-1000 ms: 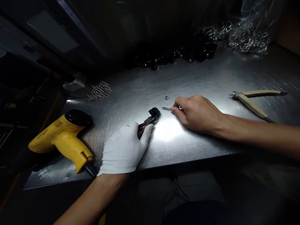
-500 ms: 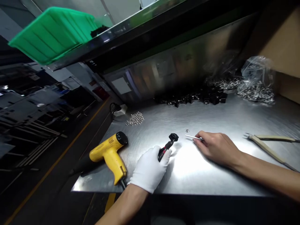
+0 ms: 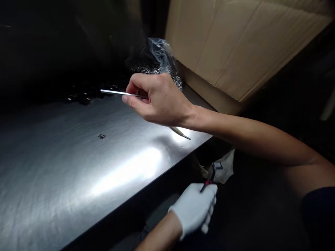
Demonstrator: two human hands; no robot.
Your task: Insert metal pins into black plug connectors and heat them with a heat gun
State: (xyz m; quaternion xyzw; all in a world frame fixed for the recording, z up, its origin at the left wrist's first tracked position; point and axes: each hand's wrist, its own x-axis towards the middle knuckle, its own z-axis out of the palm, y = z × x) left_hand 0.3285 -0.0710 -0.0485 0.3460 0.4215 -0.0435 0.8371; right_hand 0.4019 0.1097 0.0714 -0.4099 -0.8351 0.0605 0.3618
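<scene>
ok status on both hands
right hand pinching thin metal pin above steel workbench; white-gloved left hand gripping black-and-red part past bench edge; pliers handle behind right hand

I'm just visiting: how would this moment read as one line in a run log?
right hand: bare, pinches thin metal rod above steel bench | left hand: white-gloved, holds black-and-red part below bench edge
</scene>
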